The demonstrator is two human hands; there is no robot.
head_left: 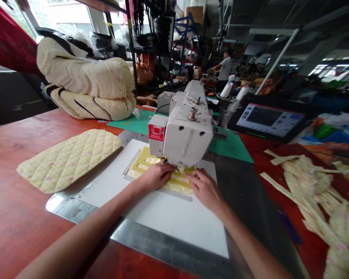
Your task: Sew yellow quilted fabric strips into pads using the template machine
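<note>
Under the head of a white sewing machine (189, 131) lies a yellow template frame (139, 159) with quilted fabric (177, 187) showing through it. My left hand (157, 175) rests on the template by the needle area, its fingers bent together; what they hold, if anything, is hidden. On the template's right side is my right hand (202, 186), fingers apart and fingertips touching its edge. A white sheet (168, 221) lies beneath the template. To the left is a quilted yellow pad (72, 159) with pink marks.
Stacked quilted pieces (90, 85) stand at the back left. A screen (272, 118) sits right of the machine, with fabric strips (305, 182) and blue snips (289, 224) nearer. A person (225, 68) stands in the background.
</note>
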